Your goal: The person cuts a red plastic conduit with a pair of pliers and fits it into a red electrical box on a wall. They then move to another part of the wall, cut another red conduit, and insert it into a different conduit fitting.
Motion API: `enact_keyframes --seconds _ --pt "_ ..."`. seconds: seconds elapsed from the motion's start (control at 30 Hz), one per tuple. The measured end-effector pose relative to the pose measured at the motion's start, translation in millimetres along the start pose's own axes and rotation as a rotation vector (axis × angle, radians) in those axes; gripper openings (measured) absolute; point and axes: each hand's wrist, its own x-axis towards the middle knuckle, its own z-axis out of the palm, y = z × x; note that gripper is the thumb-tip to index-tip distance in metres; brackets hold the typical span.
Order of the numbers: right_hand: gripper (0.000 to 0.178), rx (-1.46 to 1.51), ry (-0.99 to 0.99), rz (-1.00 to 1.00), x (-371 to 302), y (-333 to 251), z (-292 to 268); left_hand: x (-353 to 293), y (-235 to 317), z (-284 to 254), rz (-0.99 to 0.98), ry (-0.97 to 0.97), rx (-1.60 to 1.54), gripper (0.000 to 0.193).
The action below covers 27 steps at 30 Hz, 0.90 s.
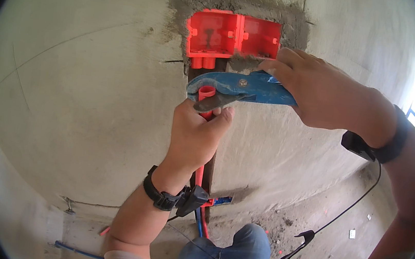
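My left hand (pixel 191 138) is closed round a red plastic conduit pipe (pixel 207 93), just below its open upper end. The pipe stands upright in a groove in the wall. My right hand (pixel 325 95) grips the handle of a blue pipe cutter (pixel 269 91), which lies across the pipe. Its curved jaw passes behind the pipe's end and its dark blade (pixel 216 102) crosses in front; I cannot tell how far the blade bites. Above are two joined red electrical boxes (pixel 212 33), set in the wall, with two short sockets (pixel 202 62) under the left one.
Rough grey mortar (pixel 294 34) surrounds the boxes. Low on the wall are red and blue pipe pieces (pixel 222 201). A blue pipe (pixel 81 251) runs along the floor at lower left. Debris lies on the floor (pixel 319 231) at right. A cable (pixel 351 205) hangs from my right wrist.
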Motion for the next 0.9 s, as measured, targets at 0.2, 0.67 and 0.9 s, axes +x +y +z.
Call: enact_keyframes --seconds 0.2,0.67,0.9 --pt "0.063 0.03 -0.131 -0.052 14.2 5.0 -12.6 -5.1 9.9 -1.5 0.034 0.007 0.089 0.027" --pt "0.064 -0.026 -0.278 -0.098 20.5 0.4 -27.4 -4.3 0.6 -4.3 0.045 -0.002 0.134 0.019" --pt "0.06 0.001 -0.274 0.025 4.4 -17.7 -19.2 2.2 -5.3 -2.0 0.087 0.034 0.117 0.02"
